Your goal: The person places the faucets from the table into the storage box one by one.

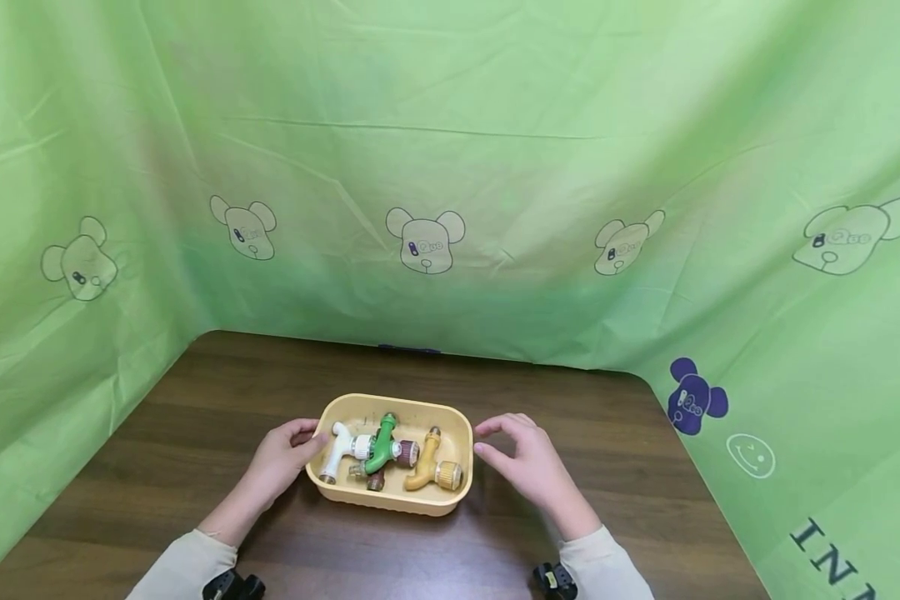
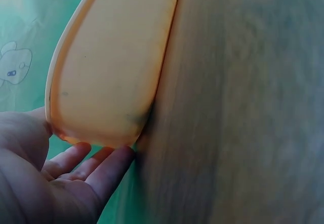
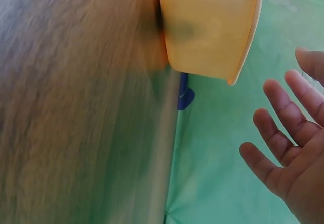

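A cream-yellow plastic tub (image 1: 378, 500) sits on the table with several water taps in it. At its left lies a white tap (image 1: 337, 452). A green tap (image 1: 382, 446) with a maroon handle rests in the middle, over another piece whose dark red and metal ends show. To the right is a yellow tap (image 1: 424, 462). My left hand (image 1: 281, 460) holds the tub's left end, thumb over the rim; the left wrist view shows fingertips (image 2: 121, 155) against the outer wall. Beside the right end, my right hand (image 1: 528, 467) is apart from the tub, fingers spread in the right wrist view.
The brown wooden table (image 1: 607, 450) has rounded far corners. A green cloth (image 1: 495, 167) printed with bear heads hangs around its back and sides. Each forearm wears a dark wrist device, the left one (image 1: 232, 585) and the right one (image 1: 555, 581).
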`<state>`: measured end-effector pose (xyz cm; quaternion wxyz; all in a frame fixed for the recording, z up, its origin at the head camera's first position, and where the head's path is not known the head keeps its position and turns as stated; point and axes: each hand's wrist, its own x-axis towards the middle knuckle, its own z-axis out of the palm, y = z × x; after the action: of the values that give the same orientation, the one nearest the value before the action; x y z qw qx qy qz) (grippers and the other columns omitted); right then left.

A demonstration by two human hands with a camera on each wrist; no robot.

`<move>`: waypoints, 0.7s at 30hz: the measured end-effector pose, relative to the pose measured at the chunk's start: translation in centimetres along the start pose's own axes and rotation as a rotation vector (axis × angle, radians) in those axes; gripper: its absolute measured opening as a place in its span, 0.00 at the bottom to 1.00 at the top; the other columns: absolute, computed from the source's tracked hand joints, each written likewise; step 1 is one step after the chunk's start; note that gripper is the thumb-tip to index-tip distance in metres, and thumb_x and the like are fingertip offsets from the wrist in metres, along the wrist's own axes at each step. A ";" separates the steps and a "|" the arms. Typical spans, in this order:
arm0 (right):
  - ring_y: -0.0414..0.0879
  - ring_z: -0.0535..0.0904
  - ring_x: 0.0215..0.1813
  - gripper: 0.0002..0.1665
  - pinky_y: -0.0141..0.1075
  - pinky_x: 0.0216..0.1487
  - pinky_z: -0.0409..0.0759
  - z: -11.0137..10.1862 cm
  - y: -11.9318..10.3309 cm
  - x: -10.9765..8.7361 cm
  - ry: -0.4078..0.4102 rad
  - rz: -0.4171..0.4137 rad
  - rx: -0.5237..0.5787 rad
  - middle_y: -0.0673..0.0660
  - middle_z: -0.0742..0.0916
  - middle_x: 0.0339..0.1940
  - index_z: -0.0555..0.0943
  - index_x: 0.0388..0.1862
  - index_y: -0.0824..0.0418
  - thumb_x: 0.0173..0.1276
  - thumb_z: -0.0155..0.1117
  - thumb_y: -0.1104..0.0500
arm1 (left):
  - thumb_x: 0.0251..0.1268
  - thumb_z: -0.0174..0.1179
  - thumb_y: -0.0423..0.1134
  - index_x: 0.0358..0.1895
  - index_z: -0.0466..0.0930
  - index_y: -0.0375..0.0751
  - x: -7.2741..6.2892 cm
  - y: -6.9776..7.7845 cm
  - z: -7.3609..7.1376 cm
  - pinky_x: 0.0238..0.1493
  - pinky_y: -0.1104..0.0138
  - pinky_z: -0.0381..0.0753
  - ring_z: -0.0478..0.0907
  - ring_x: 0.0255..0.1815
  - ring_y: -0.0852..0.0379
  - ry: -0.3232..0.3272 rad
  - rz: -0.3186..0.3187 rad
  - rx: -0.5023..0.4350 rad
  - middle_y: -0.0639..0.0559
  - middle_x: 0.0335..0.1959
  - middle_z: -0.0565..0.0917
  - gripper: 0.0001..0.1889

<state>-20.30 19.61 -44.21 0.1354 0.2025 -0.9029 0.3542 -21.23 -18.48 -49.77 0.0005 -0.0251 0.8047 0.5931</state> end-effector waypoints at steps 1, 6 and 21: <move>0.43 0.80 0.55 0.13 0.49 0.60 0.77 0.0 0.1 0.0 0.001 -0.003 -0.005 0.40 0.89 0.43 0.87 0.45 0.52 0.62 0.78 0.57 | 0.70 0.66 0.37 0.60 0.79 0.25 0.0 0.0 -0.1 0.42 0.74 0.81 0.83 0.51 0.49 -0.006 0.005 0.013 0.36 0.50 0.86 0.21; 0.43 0.80 0.55 0.13 0.48 0.60 0.77 -0.1 0.5 -0.1 0.010 -0.005 -0.019 0.40 0.89 0.43 0.87 0.45 0.52 0.61 0.78 0.58 | 0.70 0.67 0.39 0.59 0.78 0.26 0.1 0.2 -0.5 0.42 0.71 0.82 0.83 0.50 0.48 -0.029 0.028 0.091 0.38 0.48 0.87 0.23; 0.43 0.80 0.54 0.13 0.47 0.58 0.77 -0.5 1.1 -0.2 0.019 -0.030 -0.044 0.40 0.88 0.43 0.87 0.45 0.53 0.61 0.78 0.57 | 0.70 0.67 0.41 0.51 0.83 0.31 0.8 1.6 -1.3 0.35 0.65 0.85 0.83 0.38 0.55 -0.082 0.042 0.248 0.45 0.40 0.87 0.16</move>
<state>-20.56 20.74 -44.56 0.1538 0.2095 -0.9061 0.3339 -22.04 -19.27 -47.87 0.0240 0.0161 0.8717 0.4893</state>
